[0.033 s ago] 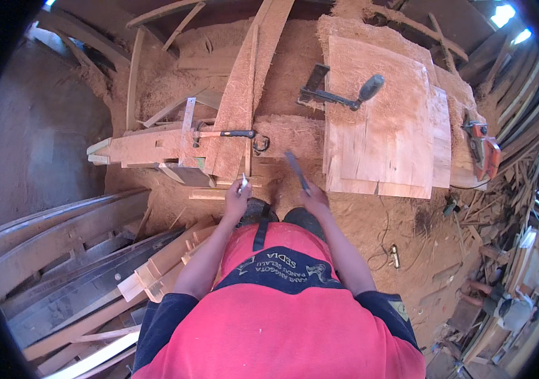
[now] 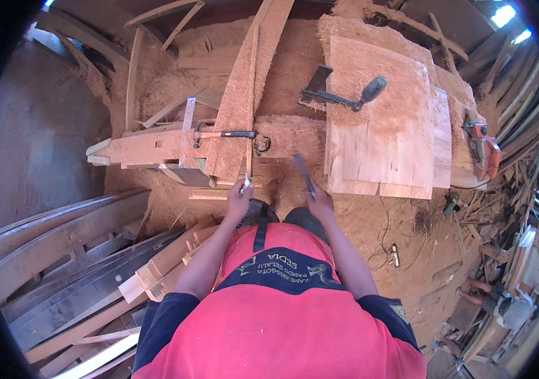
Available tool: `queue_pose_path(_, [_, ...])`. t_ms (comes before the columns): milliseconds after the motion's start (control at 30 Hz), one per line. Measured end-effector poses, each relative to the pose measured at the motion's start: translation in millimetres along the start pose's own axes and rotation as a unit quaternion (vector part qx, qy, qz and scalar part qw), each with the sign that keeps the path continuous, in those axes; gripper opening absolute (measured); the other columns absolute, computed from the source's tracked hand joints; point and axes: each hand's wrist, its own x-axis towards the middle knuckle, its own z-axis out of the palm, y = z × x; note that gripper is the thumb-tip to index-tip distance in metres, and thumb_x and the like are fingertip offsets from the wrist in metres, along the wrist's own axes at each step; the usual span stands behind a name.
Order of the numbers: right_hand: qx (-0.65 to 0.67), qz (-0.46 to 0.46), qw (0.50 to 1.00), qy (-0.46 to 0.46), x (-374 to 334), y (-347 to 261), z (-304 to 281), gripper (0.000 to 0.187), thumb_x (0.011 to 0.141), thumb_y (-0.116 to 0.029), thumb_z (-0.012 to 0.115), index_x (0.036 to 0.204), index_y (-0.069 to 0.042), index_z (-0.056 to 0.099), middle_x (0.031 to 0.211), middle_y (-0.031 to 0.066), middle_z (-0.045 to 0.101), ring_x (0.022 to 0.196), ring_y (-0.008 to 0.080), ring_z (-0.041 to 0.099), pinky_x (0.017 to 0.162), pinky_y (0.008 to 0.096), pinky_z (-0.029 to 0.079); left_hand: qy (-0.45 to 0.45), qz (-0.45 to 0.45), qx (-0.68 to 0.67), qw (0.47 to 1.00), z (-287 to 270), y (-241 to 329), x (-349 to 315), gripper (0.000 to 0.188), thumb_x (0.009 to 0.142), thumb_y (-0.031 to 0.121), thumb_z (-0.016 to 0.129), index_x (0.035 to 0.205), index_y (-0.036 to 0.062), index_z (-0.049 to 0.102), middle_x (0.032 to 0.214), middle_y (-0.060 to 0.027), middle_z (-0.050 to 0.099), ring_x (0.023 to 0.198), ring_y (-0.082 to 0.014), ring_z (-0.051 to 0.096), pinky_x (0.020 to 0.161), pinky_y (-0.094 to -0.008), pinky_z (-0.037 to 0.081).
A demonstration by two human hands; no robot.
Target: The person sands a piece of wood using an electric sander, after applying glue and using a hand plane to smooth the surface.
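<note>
My left hand (image 2: pixel 238 201) is closed on a small white stick-like piece (image 2: pixel 247 182), too small to name exactly. It is just in front of the near end of a narrow wooden strip (image 2: pixel 249 155) at the workbench. To its right, my right hand (image 2: pixel 320 203) grips a dark, flat, narrow blade-like tool (image 2: pixel 302 167) by its near end. The tool points away from me and slightly left, and its far end looks blurred. Beyond my hands, a hammer (image 2: pixel 238 134) with a black and orange handle lies across wide, dusty boards (image 2: pixel 228 117), beside a small black looped object (image 2: pixel 261 144).
A metal ruler (image 2: pixel 189 117) lies left of the hammer. Stacked wide boards (image 2: pixel 383 145) at right carry a dark metal tool with a rounded grip (image 2: pixel 370 91). An orange power tool (image 2: pixel 485 155) stands farther right. Curved timbers (image 2: pixel 61 221) fill the left; another person (image 2: pixel 512 309) is at lower right.
My right hand and the dark blade-like tool have shifted slightly to the right. My left hand has moved a little right with the white piece.
</note>
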Motion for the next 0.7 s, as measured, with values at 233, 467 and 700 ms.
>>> queue_pose_path(233, [0.068, -0.015, 0.995, 0.071, -31, -17, 9, 0.055, 0.093, -0.02, 0.062, 0.146, -0.013, 0.051, 0.121, 0.0216, 0.067, 0.112, 0.0373, 0.065, 0.097, 0.0415, 0.051, -0.087, 0.026, 0.11, 0.99, 37, -35, 53, 0.03, 0.1, 0.021, 0.063, 0.119, -0.0022, 0.061, 0.087, -0.0075, 0.066, 0.079, -0.0157, 0.062, 0.071, -0.0313, 0.049])
queue_pose_path(467, [0.064, 0.007, 0.998, 0.01, -26, -57, 3, 0.054, 0.093, -0.02, 0.062, 0.145, -0.01, 0.051, 0.13, 0.0221, 0.064, 0.119, 0.0404, 0.061, 0.102, 0.0445, 0.048, -0.07, 0.081, 0.114, 0.988, 92, -65, 96, 0.034, 0.097, 0.025, 0.064, 0.12, 0.0006, 0.065, 0.105, -0.0236, 0.07, 0.101, -0.0364, 0.069, 0.086, -0.043, 0.052])
queue_pose_path(700, [-0.071, -0.053, 0.988, 0.124, -19, -56, 17, 0.05, 0.087, -0.024, 0.065, 0.133, -0.007, 0.057, 0.097, 0.0262, 0.066, 0.098, 0.0443, 0.065, 0.089, 0.05, 0.052, -0.043, -0.032, 0.039, 0.998, 115, -95, 111, 0.036, 0.098, 0.023, 0.063, 0.125, -0.0004, 0.063, 0.108, -0.0206, 0.071, 0.101, -0.0287, 0.068, 0.087, -0.0389, 0.051])
